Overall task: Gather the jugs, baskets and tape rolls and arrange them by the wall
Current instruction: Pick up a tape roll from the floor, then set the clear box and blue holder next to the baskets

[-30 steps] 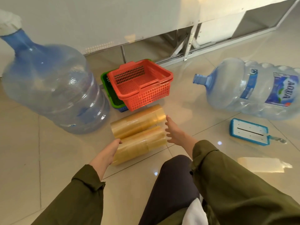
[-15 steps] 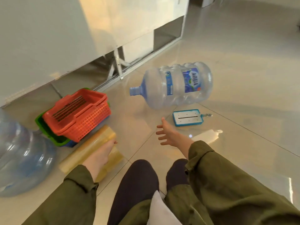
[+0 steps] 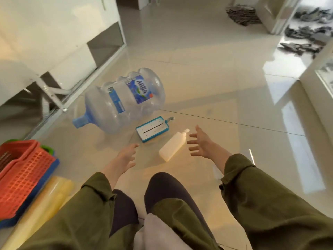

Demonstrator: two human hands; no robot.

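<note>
A clear water jug (image 3: 126, 100) with a blue label lies on its side on the tiled floor, its blue neck pointing left toward the wall. At the left edge sit stacked baskets, the red basket (image 3: 23, 172) on top of a green and a blue one. Two yellowish tape rolls (image 3: 45, 201) lie beside them at the lower left. My left hand (image 3: 124, 157) hovers open over the floor, below the jug, holding nothing. My right hand (image 3: 201, 141) is stretched forward with fingers spread, just right of a white bottle, and is empty.
A white bottle (image 3: 173, 145) and a blue-framed flat pad (image 3: 153, 129) lie between my hands and the jug. A white cabinet (image 3: 59, 42) with an open base runs along the left. Dark heaps (image 3: 241, 13) lie at the far right of the room.
My left hand let go of the tape rolls and moved right. My view swung right, so the other big jug has left the frame. Both hands now reach forward toward the lying jug.
</note>
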